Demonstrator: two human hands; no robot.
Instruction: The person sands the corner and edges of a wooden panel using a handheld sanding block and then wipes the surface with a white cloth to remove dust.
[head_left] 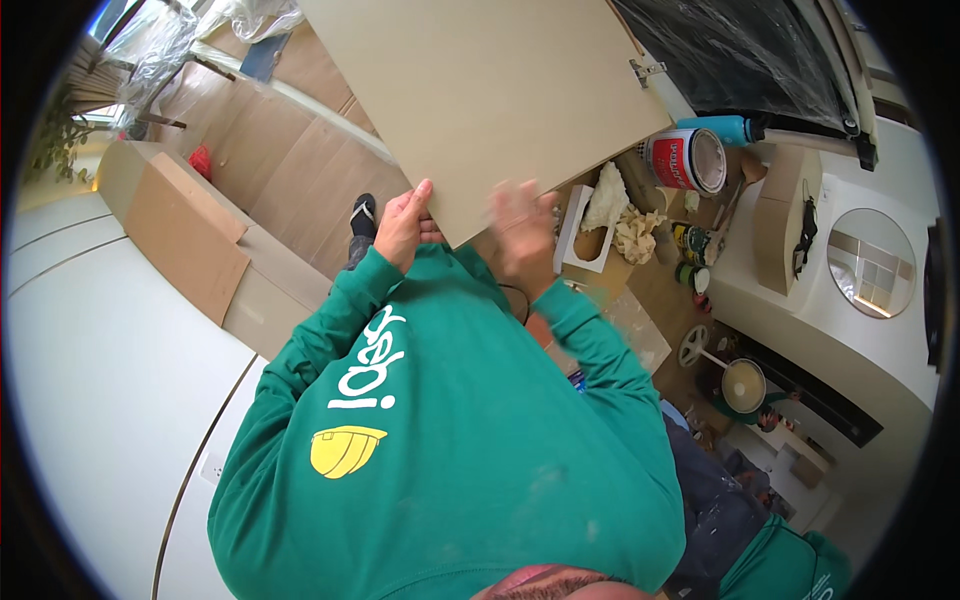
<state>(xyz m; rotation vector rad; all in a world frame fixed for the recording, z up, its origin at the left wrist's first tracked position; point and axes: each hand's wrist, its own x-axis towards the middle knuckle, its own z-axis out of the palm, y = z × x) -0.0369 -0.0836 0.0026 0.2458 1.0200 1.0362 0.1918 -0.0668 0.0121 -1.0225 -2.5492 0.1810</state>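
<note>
Beige and flat, the large panel point(500, 100) filled the upper middle of the view, directly ahead of the person, its nearest corner pointing back between the two hands. What supported it from underneath could not be made out. A metal hinge point(647, 73) sat at its right edge.

The left hand point(402, 232) was clamped on the panel's left edge close to that corner, thumb over the upper face and the other fingers curled by the edge. The right hand point(525, 235) was at the lower right edge, just beyond the corner. It came out blurred, so whether its fingers touched the board, or were together or apart, I could not tell.

The step in hand looked like steadying and handling the panel by its near end. The next move, as I judged it, called for the left grip to stay firm while the right hand found a sure hold or pressed along its own edge. Care seemed due on that side: a paint can point(680, 162), a blue bottle point(715, 129) and crumpled paper point(640, 236) lay near the panel's right end and lower right edge, where a swing could knock them.
</note>
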